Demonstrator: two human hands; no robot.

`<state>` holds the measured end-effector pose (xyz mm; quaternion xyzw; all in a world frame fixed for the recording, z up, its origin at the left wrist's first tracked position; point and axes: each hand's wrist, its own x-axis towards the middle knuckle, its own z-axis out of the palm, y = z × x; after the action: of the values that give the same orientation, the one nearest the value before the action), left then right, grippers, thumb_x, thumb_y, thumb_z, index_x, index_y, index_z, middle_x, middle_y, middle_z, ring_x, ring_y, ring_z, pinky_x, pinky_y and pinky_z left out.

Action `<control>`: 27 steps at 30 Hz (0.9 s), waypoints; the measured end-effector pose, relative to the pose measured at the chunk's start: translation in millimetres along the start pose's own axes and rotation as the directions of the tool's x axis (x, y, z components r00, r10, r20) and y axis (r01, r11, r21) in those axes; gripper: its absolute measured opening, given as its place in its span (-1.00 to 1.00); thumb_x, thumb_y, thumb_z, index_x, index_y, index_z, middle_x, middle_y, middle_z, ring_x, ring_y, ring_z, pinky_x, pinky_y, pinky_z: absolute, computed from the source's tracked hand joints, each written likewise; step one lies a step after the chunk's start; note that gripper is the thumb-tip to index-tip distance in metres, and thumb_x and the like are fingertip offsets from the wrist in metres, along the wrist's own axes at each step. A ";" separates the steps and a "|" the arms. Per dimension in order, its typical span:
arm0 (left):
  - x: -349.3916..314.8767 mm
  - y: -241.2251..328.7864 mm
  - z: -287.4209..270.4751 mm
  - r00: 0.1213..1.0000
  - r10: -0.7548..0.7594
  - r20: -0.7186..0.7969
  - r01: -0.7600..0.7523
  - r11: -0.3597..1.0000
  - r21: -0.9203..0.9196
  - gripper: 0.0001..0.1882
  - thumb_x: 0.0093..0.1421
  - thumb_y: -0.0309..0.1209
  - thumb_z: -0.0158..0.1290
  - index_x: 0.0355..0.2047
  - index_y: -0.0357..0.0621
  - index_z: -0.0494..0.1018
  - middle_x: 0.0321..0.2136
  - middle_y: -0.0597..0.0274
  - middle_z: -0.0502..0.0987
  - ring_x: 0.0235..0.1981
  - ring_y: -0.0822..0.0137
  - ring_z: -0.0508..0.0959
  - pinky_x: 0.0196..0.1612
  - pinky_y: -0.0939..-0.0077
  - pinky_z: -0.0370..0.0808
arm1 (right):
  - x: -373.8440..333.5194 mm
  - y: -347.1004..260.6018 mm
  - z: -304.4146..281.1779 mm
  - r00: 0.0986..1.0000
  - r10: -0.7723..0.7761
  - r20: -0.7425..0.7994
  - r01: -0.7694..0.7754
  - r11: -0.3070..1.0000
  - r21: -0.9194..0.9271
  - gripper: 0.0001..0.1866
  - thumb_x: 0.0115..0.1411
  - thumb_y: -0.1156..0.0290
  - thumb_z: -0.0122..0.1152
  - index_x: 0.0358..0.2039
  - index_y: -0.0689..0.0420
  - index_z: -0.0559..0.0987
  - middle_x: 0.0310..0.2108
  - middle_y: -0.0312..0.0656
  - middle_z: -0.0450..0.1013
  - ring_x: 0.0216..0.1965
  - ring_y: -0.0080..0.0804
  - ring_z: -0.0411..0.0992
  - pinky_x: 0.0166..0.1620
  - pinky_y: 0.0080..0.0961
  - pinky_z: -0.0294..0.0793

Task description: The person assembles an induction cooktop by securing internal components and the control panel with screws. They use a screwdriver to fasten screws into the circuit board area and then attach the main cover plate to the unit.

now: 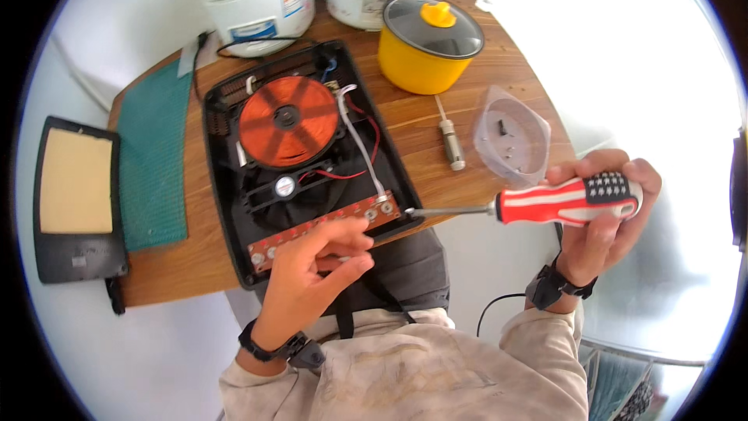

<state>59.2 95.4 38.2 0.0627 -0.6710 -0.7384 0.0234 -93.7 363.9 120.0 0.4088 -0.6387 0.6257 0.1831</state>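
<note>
My right hand is wrapped round the red, white and black star-patterned handle of a screwdriver. Its shaft points left, and the tip is by the near right corner of an opened induction cooker base. Over the near edge of the base, my left hand has curled fingers with the thumb drawn toward them; a small thing may be between them, too hidden to name. Just beyond those fingers lies a brown button circuit board. A copper coil sits farther back in the base, with white and red wires beside it.
A clear plastic tray with small dark parts and screws stands right of a second screwdriver. Behind are a yellow pot with a glass lid and two white cookers. Left lie a green mat and a black-framed panel.
</note>
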 end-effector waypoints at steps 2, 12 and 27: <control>-3.6 2.5 -0.6 0.999 0.027 -0.019 -0.028 0.997 -0.072 -0.54 0.24 -0.61 0.23 0.15 -0.23 0.46 -0.07 0.10 0.58 -0.08 0.33 0.65 -0.03 0.52 0.63 | -5.6 -1.2 18.9 0.999 0.031 0.031 -0.034 0.994 0.103 -0.33 0.25 0.07 0.38 0.12 0.10 0.18 -0.15 0.12 0.47 -0.24 -0.04 0.64 -0.24 -0.21 0.76; -15.0 -9.9 -15.9 0.994 0.050 -0.092 -0.064 0.986 -0.155 -0.82 0.33 -0.58 0.14 -0.07 -0.30 0.57 -0.19 0.13 0.64 -0.17 0.28 0.71 -0.17 0.54 0.68 | -11.4 5.9 58.2 0.990 0.045 0.133 -0.086 0.942 0.323 -0.30 0.21 0.11 0.44 0.10 0.09 0.17 -0.15 0.12 0.46 -0.24 0.03 0.64 -0.21 -0.16 0.76; -10.9 -30.6 -28.7 0.996 0.013 0.092 0.055 0.717 -0.695 -0.86 0.40 -0.41 0.09 -0.08 -0.14 0.47 -0.10 0.10 0.63 -0.06 0.21 0.70 -0.23 0.52 0.74 | -20.8 7.8 62.5 1.000 0.019 -0.007 -0.015 0.940 0.342 -0.27 0.18 -0.03 0.39 0.10 0.08 0.19 -0.13 0.02 0.46 -0.22 -0.06 0.66 -0.23 -0.22 0.80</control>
<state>75.0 71.3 5.8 0.0235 -0.3434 -0.9389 0.0065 -69.8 309.9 90.0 0.4256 -0.5230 0.7306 0.1073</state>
